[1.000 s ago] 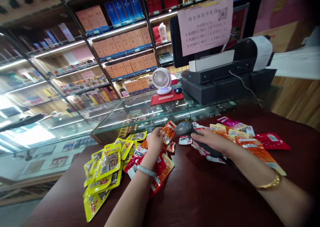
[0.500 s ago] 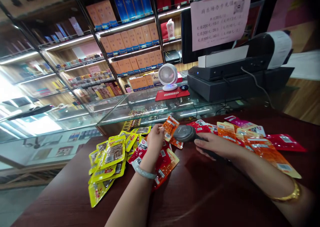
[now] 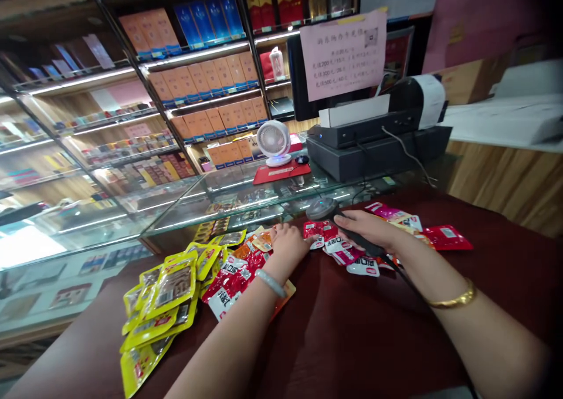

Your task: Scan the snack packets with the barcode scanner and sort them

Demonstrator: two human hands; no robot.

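Note:
My right hand (image 3: 367,229) grips a black barcode scanner (image 3: 323,210), its head pointing left above the snack packets and its cable trailing down along my forearm. Palm down, my left hand (image 3: 290,240) is at the right edge of a pile of red and orange snack packets (image 3: 240,273). Its thumb sticks out toward a second group of red and white packets (image 3: 334,243), and nothing shows held in it; its fingertips are partly hidden. Yellow snack packets (image 3: 171,287) lie stacked on the left. More packets, including a red one (image 3: 446,237), lie beyond my right hand.
The dark red tabletop (image 3: 334,340) meets a glass display counter (image 3: 211,202). On the glass stand a white fan (image 3: 273,142), a mouse (image 3: 302,159) and a black cash drawer (image 3: 352,155) with a printer. Boxed goods fill the shelves (image 3: 211,79) behind.
The orange packet has left my left hand's grasp, and that hand has come rightward across the packets. My right hand keeps the scanner. Fewer orange packets lie by it. The camera view has shifted right.

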